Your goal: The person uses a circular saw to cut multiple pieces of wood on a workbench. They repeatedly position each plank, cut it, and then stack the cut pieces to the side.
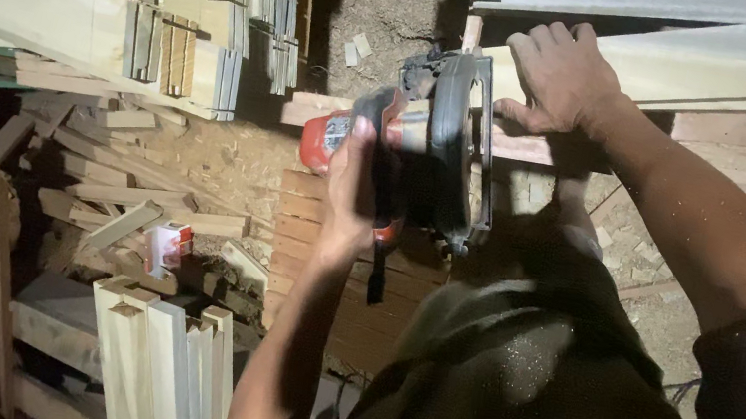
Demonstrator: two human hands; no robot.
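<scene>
Firmly gripped circular saw (423, 152), pale plank (710, 64)

Left hand (351, 191): fingers curled tight in closed grip, thumb side up, wrist straight. Left forearm bare, runs from lower frame upward, elbow bent low near body. Right hand (562, 75): palm down, fingers bent and pressed flat, knuckles raised. Right arm bare, extends diagonally from right shoulder, nearly straight. Hands near each other, not touching. Dark-trousered knee raised between arms.
</scene>
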